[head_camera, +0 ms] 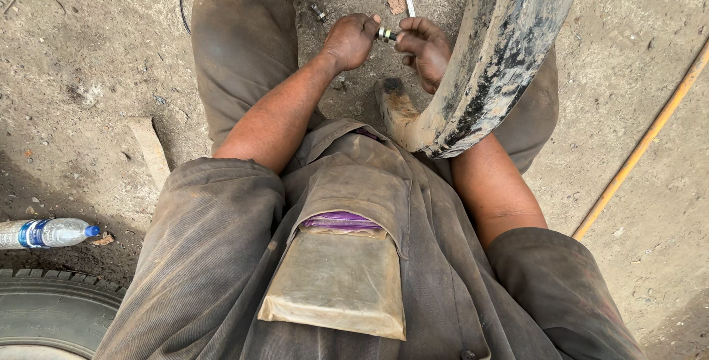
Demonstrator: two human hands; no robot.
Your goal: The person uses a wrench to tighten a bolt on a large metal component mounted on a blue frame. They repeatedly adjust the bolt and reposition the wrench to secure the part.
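At top centre, the left hand [350, 39] and right hand [422, 48] pinch a small metal fitting [386, 34], tight against the curved tyre [487, 57]; open ground [88, 72] lies upper left.

Dusty grey ground [88, 72] in daylight, with a yellow hose [650, 135] lying across it.

I take this for an outdoor roadside tyre-repair yard: bare gritty ground [88, 72], a tyre tread [52, 312] at near left, a worn rubber tyre flap [487, 50] curving at far right, and grimy work overalls [221, 256].
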